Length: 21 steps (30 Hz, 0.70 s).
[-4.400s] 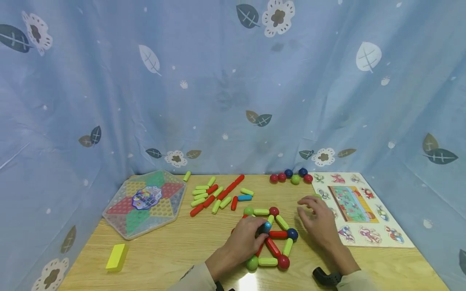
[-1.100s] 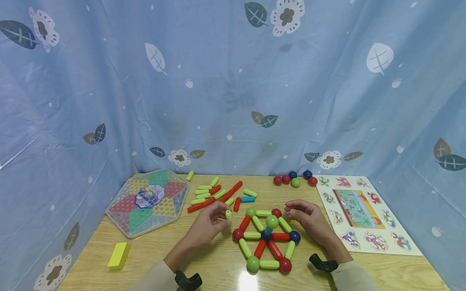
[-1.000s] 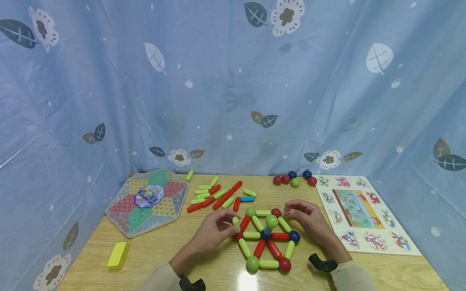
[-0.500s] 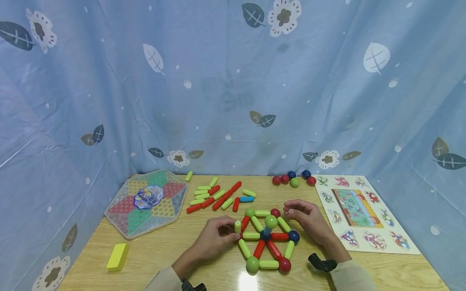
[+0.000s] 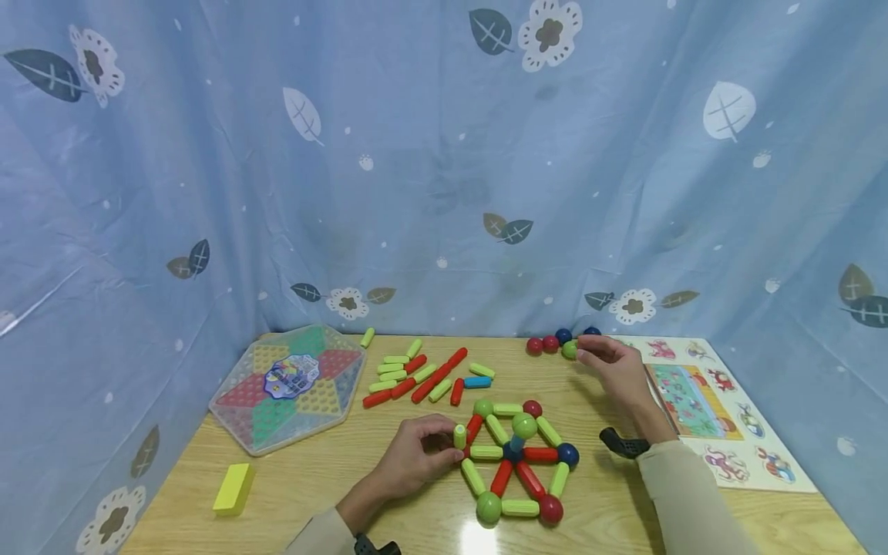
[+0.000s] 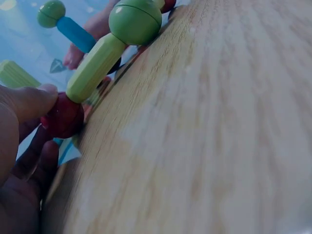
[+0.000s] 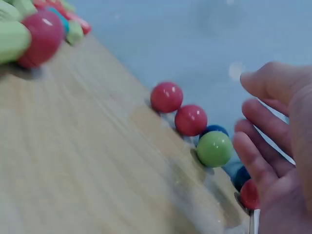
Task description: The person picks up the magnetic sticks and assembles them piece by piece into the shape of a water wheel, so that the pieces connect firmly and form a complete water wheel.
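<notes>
On the table lies a flat six-sided frame of magnetic rods and balls (image 5: 530, 479). From its middle rises a blue rod (image 6: 75, 34) topped by a green ball (image 5: 524, 425). At the frame's left corner my left hand (image 5: 415, 456) pinches the red ball (image 6: 66, 117) between thumb and fingers. A yellow-green rod (image 5: 460, 436) stands upright on that corner, beside the fingertips. My right hand (image 5: 620, 375) reaches to the loose balls at the back, fingers apart and holding nothing. Closest to its fingertips is a loose green ball (image 7: 214, 148).
Loose red balls (image 7: 166, 97) and dark blue balls (image 5: 563, 336) line the back edge. Several loose rods (image 5: 405, 378) lie behind the frame. A Chinese checkers board (image 5: 287, 389) and yellow block (image 5: 234, 489) are at left, a picture puzzle board (image 5: 756, 432) at right.
The left hand has brought the yellow-green rod rightward to the red corner ball. My right hand has moved from beside the frame back to the loose balls. Earlier, the central blue rod gained its green ball.
</notes>
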Each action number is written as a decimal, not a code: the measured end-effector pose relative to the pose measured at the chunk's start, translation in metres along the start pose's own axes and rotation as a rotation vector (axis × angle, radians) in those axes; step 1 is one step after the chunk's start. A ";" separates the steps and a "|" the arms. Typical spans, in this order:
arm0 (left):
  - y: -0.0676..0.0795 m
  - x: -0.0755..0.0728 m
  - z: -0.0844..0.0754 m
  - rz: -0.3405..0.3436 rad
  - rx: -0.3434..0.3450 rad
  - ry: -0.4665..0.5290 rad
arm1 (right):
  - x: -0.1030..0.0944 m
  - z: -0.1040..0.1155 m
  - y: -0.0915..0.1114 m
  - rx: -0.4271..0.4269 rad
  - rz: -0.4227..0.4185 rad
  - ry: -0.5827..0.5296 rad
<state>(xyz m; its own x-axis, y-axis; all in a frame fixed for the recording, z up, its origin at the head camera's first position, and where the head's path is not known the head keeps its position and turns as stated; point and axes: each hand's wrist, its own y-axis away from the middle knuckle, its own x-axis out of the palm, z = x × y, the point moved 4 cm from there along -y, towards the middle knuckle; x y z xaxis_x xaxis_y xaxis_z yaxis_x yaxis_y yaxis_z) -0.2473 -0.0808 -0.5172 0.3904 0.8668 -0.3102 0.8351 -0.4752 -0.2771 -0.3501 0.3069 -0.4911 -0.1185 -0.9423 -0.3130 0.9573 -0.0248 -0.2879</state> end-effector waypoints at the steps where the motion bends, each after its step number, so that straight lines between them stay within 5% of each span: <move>1: 0.000 0.000 0.000 0.001 0.005 -0.001 | -0.001 -0.002 -0.006 0.012 -0.008 0.044; 9: -0.002 0.003 0.000 0.017 0.015 0.012 | 0.007 -0.012 -0.028 -0.015 -0.018 0.411; 12: -0.002 0.003 0.000 0.025 0.006 0.020 | 0.011 -0.005 -0.026 -0.040 -0.029 0.451; 16: -0.002 0.002 -0.001 0.025 -0.010 0.021 | 0.021 0.026 -0.017 -0.055 0.044 0.269; 21: -0.001 -0.002 -0.001 0.020 -0.023 0.021 | 0.047 0.091 0.003 -0.132 0.337 -0.030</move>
<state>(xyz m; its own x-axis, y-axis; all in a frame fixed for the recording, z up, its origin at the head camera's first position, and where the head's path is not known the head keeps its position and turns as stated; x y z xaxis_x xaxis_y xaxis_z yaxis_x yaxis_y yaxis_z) -0.2482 -0.0815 -0.5153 0.4151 0.8602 -0.2963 0.8355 -0.4893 -0.2500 -0.3292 0.2316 -0.4242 0.2072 -0.8999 -0.3837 0.8990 0.3298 -0.2880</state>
